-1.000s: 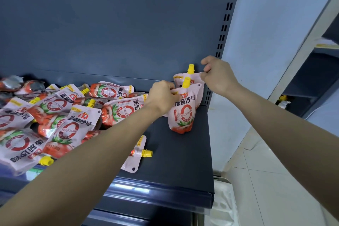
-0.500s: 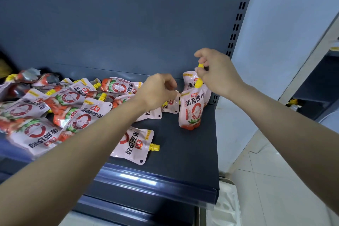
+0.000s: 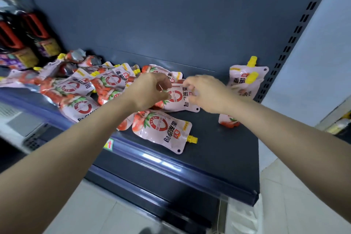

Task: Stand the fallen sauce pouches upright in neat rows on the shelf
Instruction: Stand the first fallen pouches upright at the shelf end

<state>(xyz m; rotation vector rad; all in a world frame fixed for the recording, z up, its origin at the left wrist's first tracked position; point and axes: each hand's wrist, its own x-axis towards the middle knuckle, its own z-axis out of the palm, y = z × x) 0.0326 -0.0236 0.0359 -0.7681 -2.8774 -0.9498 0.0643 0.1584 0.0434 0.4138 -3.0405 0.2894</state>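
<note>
The head view shows the left hand (image 3: pixel 150 89) and right hand (image 3: pixel 207 93) pinching one lying pouch (image 3: pixel 177 99) at its two ends on the shelf (image 3: pixel 218 150). Two standing pouches (image 3: pixel 247 80) stay upright at the right.

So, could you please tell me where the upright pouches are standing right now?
In the head view, the upright pouches stand at the shelf's right end, against the slotted post, just beyond the right hand.

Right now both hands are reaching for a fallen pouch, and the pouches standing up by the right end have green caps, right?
Not quite. The head view shows the standing pouches have yellow caps, not green. Both the left hand and right hand are at a fallen pouch.
</note>
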